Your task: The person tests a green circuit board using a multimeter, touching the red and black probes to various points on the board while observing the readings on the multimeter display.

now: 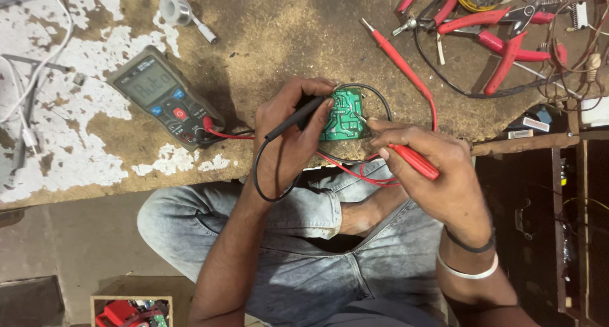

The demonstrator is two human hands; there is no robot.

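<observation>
A small green circuit board (343, 114) rests at the near edge of a worn wooden workbench (266, 41). My left hand (290, 137) holds the board's left side and a black meter probe (295, 118) laid across it. My right hand (431, 168) grips a red probe (412, 160), its metal tip touching the board's right side. Red and black leads run from the probes to a grey digital multimeter (166, 98) lying on the bench to the left, its screen lit.
A red-handled screwdriver (396, 57), red-handled pliers and cutters (501, 32), loose wires and a solder spool (174, 10) lie on the bench. White cables (28, 79) sit far left. A dark shelf unit (558, 219) stands at right. My jeans-clad knees are below.
</observation>
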